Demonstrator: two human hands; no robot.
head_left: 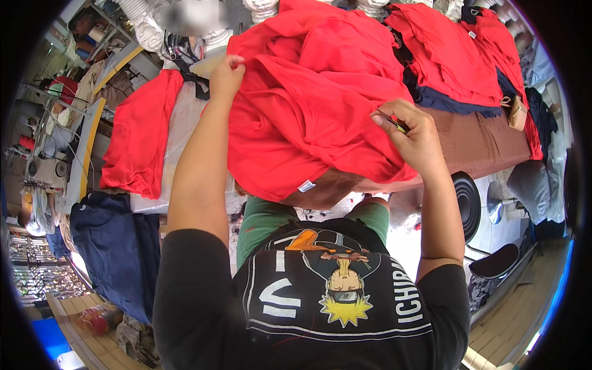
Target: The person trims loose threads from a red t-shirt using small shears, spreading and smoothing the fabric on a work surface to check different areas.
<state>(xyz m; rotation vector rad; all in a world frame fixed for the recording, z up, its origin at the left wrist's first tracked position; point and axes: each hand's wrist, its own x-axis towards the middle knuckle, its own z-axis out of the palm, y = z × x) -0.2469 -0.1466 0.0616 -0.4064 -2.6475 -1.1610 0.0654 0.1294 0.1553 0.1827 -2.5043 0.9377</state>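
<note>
A large red garment (308, 92) lies loosely spread and wrinkled over the table before me, a small white label (306, 185) showing at its near edge. My left hand (227, 77) is closed at the garment's upper left side, its fingers pinching the red cloth. Over the garment's right side, my right hand (414, 131) is closed around a small dark tool with a yellow-green part (394, 123), which looks like thread snips. My fingers cover much of it.
Red garments with navy cloth (453, 55) lie at the right on a brown table cover (475, 139). Another red piece (142, 135) rests at the left, above hanging navy cloth (114, 246). White mannequin heads (262, 7) line the far edge. A round black seat (465, 206) stands at the right.
</note>
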